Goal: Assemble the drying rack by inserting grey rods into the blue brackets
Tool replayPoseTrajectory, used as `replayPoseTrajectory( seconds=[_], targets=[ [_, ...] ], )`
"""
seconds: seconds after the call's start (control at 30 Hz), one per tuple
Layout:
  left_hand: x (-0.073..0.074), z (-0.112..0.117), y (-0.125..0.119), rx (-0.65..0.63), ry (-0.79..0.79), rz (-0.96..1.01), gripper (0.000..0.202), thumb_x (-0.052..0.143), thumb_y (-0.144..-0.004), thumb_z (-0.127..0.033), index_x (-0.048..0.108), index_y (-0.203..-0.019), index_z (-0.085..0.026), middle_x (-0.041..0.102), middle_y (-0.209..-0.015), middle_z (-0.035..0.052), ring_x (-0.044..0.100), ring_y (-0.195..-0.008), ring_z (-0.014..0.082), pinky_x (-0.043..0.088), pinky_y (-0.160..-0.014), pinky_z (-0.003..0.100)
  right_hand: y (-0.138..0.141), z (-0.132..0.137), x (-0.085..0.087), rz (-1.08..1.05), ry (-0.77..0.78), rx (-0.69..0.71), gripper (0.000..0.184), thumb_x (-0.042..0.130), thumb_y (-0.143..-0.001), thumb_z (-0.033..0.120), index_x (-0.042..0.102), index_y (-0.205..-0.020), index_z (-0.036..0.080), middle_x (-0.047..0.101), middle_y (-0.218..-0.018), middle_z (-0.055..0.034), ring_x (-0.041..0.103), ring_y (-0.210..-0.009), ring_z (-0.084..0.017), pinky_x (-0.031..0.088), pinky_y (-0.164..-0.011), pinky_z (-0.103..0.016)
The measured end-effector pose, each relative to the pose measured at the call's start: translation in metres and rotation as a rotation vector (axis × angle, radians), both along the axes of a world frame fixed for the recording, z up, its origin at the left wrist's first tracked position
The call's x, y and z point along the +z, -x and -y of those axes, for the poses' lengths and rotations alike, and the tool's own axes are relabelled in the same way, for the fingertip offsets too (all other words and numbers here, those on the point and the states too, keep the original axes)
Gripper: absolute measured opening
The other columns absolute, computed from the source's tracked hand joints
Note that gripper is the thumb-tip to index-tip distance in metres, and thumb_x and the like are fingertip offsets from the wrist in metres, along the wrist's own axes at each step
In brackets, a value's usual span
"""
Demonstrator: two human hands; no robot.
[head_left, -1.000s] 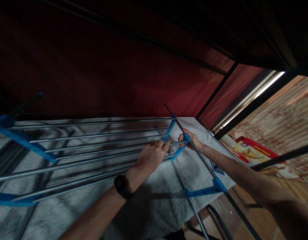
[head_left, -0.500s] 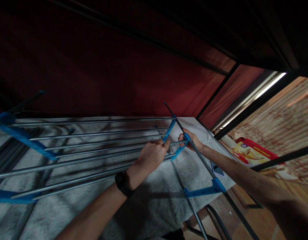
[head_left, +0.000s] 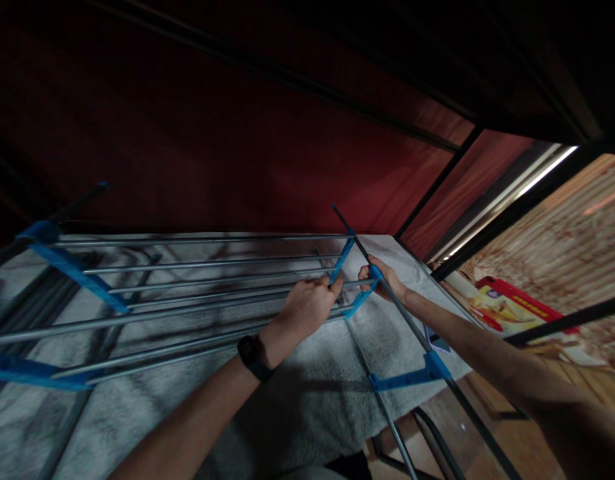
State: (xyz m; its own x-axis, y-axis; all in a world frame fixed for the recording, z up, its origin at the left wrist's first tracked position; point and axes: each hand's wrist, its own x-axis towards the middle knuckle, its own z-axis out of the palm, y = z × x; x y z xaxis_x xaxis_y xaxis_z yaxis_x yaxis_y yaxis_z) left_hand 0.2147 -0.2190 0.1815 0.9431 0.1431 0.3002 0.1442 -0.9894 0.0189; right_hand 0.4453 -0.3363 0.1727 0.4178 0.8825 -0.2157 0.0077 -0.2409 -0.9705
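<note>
A deep red curtain, smooth and softly creased, hangs along the far edge of the bed, whose grey cover is plush and rumpled. Over it stretches my rack, its slim, round, grey metal rods running from the bed's left end toward its right edge. Moulded blue plastic crosspieces join the rods to dark poles, one of which slants out past the near right corner. At the left lies a bundle of dark tubes.

My left arm reaches in from the near edge, wrist fairly straight, back of the left hand upward; its fingers curl down, closed on the rack at the rods' right end. My right arm comes in from the right, and my right hand is bent round the dark pole beside a blue crosspiece, fingers folded in on the end of a rod.

Beyond the right edge sits a red and yellow box with flat, printed sides. A flat, dark, pale-rimmed object lies near that edge, partly hidden. A black watch bands my left wrist.
</note>
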Motion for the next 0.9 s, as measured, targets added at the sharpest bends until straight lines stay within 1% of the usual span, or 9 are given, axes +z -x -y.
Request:
replayPoseTrajectory(
  seconds=[0.17, 0.23, 0.3, 0.47, 0.6, 0.67, 0.73, 0.8, 0.9],
  targets=[
    [-0.005, 0.006, 0.009, 0.006, -0.063, 0.104, 0.041, 0.047, -0.101, -0.025, 0.051, -0.141, -0.018, 0.066, -0.112, 0.0109, 0.063, -0.105, 0.0232, 0.048, -0.090, 0.035, 0.000, 0.004, 0.001, -0.022, 0.009, -0.004, 0.068, 0.040, -0.089, 0.074, 0.070, -0.065, 0.018, 0.063, -0.055, -0.0084, 0.056, -0.056, -0.018, 0.045, -0.062, -0.031],
    [0.000, 0.005, 0.017, 0.002, -0.058, 0.138, 0.041, 0.048, -0.101, -0.032, 0.052, -0.140, -0.017, 0.066, -0.113, 0.0108, 0.061, -0.108, 0.0238, 0.045, -0.096, 0.037, 0.000, 0.005, -0.001, -0.052, 0.004, -0.043, 0.063, 0.041, -0.090, 0.070, 0.071, -0.071, 0.018, 0.065, -0.060, -0.0080, 0.058, -0.059, -0.019, 0.046, -0.062, -0.030],
    [0.012, -0.002, 0.027, 0.036, -0.041, 0.155, 0.041, 0.046, -0.102, -0.037, 0.054, -0.138, -0.019, 0.065, -0.117, 0.0110, 0.060, -0.109, 0.0244, 0.043, -0.098, 0.039, -0.001, 0.006, -0.002, -0.079, -0.009, -0.086, 0.059, 0.042, -0.091, 0.068, 0.072, -0.076, 0.019, 0.068, -0.067, -0.0081, 0.061, -0.063, -0.020, 0.048, -0.065, -0.030],
    [0.053, -0.047, 0.046, 0.197, -0.019, 0.158, 0.040, 0.044, -0.102, -0.034, 0.057, -0.137, -0.019, 0.061, -0.132, 0.0130, 0.058, -0.118, 0.0275, 0.043, -0.101, 0.042, -0.007, 0.002, -0.005, -0.090, -0.055, -0.153, 0.056, 0.039, -0.094, 0.065, 0.071, -0.087, 0.020, 0.072, -0.083, -0.0109, 0.067, -0.080, -0.022, 0.054, -0.076, -0.032],
    [0.072, -0.097, 0.039, 0.234, -0.016, 0.111, 0.046, 0.042, -0.102, -0.033, 0.051, -0.144, -0.018, 0.058, -0.139, 0.0141, 0.052, -0.128, 0.0283, 0.038, -0.109, 0.043, -0.022, -0.017, -0.003, 0.058, -0.046, -0.377, 0.034, 0.045, -0.096, 0.046, 0.068, -0.091, 0.021, 0.073, -0.091, -0.0083, 0.066, -0.079, -0.019, 0.055, -0.071, -0.028],
    [0.073, -0.118, 0.030, 0.238, -0.002, 0.069, 0.048, 0.041, -0.101, -0.033, 0.050, -0.146, -0.017, 0.057, -0.140, 0.0142, 0.051, -0.129, 0.0281, 0.037, -0.110, 0.042, -0.031, -0.030, 0.001, 0.109, -0.062, -0.433, 0.020, 0.049, -0.094, 0.034, 0.067, -0.094, 0.023, 0.072, -0.095, -0.0049, 0.065, -0.081, -0.016, 0.053, -0.070, -0.025],
    [0.069, -0.135, 0.019, 0.233, 0.030, 0.006, 0.049, 0.043, -0.100, -0.033, 0.050, -0.145, -0.015, 0.058, -0.138, 0.0143, 0.053, -0.127, 0.0274, 0.038, -0.109, 0.040, -0.039, -0.045, 0.004, 0.122, -0.085, -0.448, 0.014, 0.052, -0.092, 0.028, 0.065, -0.096, 0.025, 0.072, -0.098, -0.0020, 0.064, -0.083, -0.014, 0.052, -0.070, -0.021],
    [0.062, -0.147, 0.007, 0.191, 0.089, -0.064, 0.050, 0.044, -0.099, -0.036, 0.051, -0.144, -0.015, 0.059, -0.138, 0.0139, 0.055, -0.125, 0.0261, 0.040, -0.107, 0.036, -0.044, -0.058, 0.007, 0.123, -0.101, -0.450, 0.012, 0.053, -0.093, 0.028, 0.065, -0.096, 0.025, 0.071, -0.100, -0.0002, 0.064, -0.084, -0.012, 0.052, -0.071, -0.020],
    [0.048, -0.159, -0.009, 0.118, 0.224, -0.126, 0.054, 0.042, -0.099, -0.043, 0.051, -0.144, -0.015, 0.059, -0.138, 0.0136, 0.059, -0.122, 0.0250, 0.043, -0.103, 0.033, -0.050, -0.077, 0.006, 0.096, -0.100, -0.443, 0.015, 0.057, -0.094, 0.036, 0.064, -0.089, 0.024, 0.071, -0.090, -0.0004, 0.064, -0.079, -0.013, 0.052, -0.071, -0.021]
  ],
)
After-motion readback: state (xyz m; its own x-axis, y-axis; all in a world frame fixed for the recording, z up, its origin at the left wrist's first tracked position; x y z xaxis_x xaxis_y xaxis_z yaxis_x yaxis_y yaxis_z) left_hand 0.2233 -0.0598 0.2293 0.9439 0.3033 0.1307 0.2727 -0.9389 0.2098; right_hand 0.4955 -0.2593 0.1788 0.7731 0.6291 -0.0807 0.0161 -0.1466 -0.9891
